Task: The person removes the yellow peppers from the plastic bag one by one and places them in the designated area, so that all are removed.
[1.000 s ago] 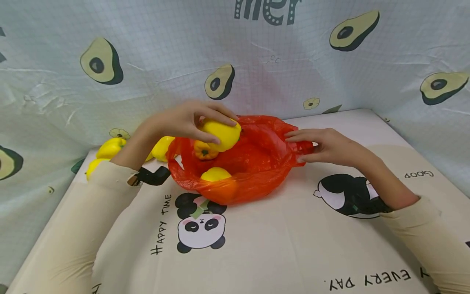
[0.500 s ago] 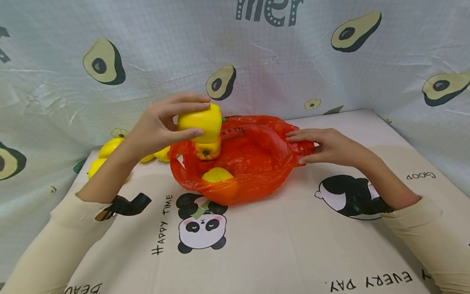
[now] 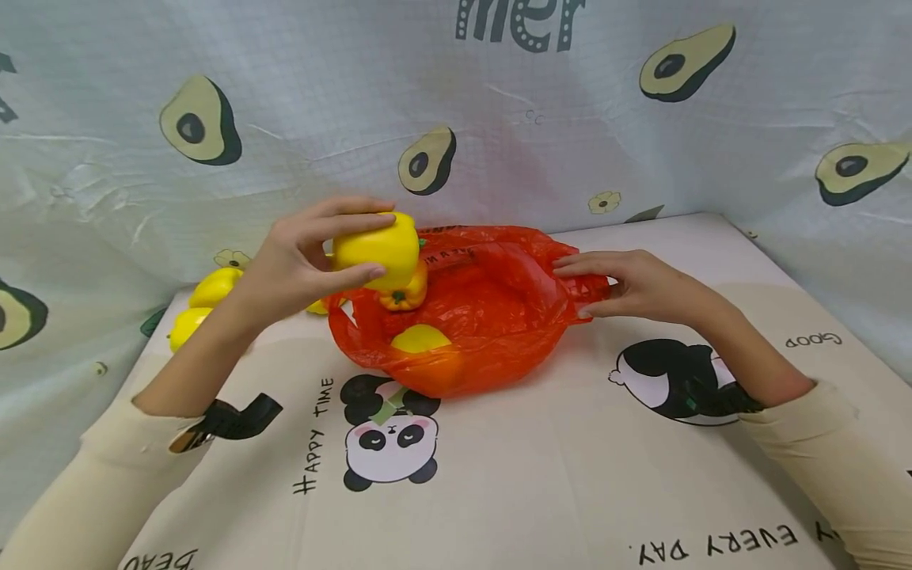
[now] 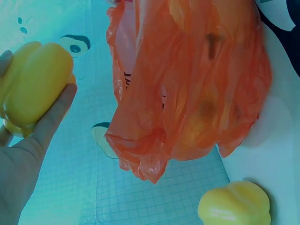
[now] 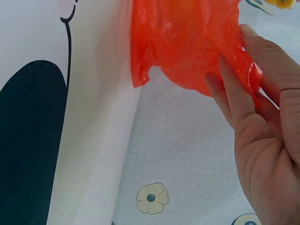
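Observation:
My left hand (image 3: 285, 265) grips a yellow bell pepper (image 3: 378, 247) above the left rim of a red plastic bag (image 3: 499, 360). Thumb and fingers lie on opposite sides of this bell pepper (image 4: 40, 79) in the left wrist view. Inside the bag's open mouth are an orange-yellow bell pepper (image 3: 408, 294) at the back left and a rounded yellow item (image 3: 420, 339) nearer the front, its lower part seen through the plastic. My right hand (image 3: 641, 285) holds the bag's right edge; in the right wrist view, the red plastic (image 5: 187, 47) lies between its thumb and fingers.
More yellow bell peppers (image 3: 215, 286) lie on the table at the back left, partly behind the left arm. A printed cloth (image 3: 527, 475) covers the table. Behind the bag hangs a pale curtain (image 3: 321, 103) with avocado prints.
The left hand has drawn the held bell pepper leftward from over the bag's opening, lifting it and then lowering it slightly. My right hand stays at the bag's edge.

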The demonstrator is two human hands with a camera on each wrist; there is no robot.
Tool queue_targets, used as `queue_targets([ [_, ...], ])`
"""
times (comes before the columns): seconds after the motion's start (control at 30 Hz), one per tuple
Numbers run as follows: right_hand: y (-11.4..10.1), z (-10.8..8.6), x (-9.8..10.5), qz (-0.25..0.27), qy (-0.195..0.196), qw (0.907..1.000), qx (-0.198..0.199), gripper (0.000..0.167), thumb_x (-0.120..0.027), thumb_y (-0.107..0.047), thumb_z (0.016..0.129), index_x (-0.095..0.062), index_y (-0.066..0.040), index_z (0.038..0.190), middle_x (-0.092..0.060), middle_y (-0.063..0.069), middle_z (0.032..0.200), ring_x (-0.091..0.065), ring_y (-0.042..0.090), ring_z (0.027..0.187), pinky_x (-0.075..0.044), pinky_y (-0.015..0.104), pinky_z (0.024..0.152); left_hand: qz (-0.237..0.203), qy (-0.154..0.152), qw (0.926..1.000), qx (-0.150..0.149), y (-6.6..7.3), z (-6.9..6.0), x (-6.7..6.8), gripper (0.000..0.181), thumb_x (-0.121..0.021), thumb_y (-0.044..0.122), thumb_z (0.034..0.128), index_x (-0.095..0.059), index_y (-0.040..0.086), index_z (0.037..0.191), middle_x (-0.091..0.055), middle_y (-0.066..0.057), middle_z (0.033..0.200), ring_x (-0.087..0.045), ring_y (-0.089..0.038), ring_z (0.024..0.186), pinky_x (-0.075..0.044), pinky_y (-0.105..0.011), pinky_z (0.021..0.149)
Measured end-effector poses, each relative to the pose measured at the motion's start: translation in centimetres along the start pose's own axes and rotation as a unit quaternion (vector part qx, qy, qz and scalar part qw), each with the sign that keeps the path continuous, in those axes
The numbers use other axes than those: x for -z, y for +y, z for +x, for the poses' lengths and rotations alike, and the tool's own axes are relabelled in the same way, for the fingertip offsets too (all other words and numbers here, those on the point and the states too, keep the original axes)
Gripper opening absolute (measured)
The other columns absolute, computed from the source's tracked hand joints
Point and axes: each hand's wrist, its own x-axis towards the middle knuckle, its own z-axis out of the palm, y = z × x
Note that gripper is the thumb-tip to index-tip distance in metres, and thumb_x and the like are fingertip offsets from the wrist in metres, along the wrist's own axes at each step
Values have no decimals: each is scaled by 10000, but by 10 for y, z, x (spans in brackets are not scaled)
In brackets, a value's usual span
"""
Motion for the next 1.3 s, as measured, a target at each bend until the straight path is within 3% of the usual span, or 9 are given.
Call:
queue_targets([
  [0.2,1,1,0,-52,-4,10000,38,595,-847,-128,832,-634,-116,1387,-595,99,1426,-549,312,1295,-578,232,826,41,-5,10000,22,-1,-5,1,548,-756,-131,825,-665,48,1335,-568,-29,1421,-581,-224,1165,-586,-233,825],
  [0.43,2,3,0,-120,92,9999,16,597,-845,-105,827,-634,-101,1386,-607,116,1408,-574,317,1269,-603,359,851,309,4,9995,48,0,-13,2,532,-769,-97,835,-675,70,1331,-573,-27,1417,-583,-192,1141,-584,-216,811],
  [0.77,7,4,3,-266,491,9973,-483,565,-831,-63,833,-652,-117,1366,-668,83,1293,-633,234,1064,-540,148,797,489,149,9987,2,-5,-35,-5,544,-789,-98,813,-680,64,1321,-589,-35,1388,-589,-144,1119,-581,-204,803],
  [1.0,9,1,8,-201,627,9955,-684,537,-820,-52,842,-664,-112,1353,-657,99,1329,-625,264,1099,-528,134,782,253,247,9994,-52,-5,-50,-6,559,-778,-151,789,-678,26,1309,-577,-81,1406,-593,-159,1151,-583,-213,807],
  [1.3,12,-6,12,-294,752,9950,-579,511,-821,-45,838,-680,-96,1327,-653,114,1342,-620,283,1131,-530,136,759,113,475,9988,-81,2,-66,-2,578,-777,-199,757,-668,-23,1297,-559,-113,1428,-550,-201,1247,-559,-214,875],
])
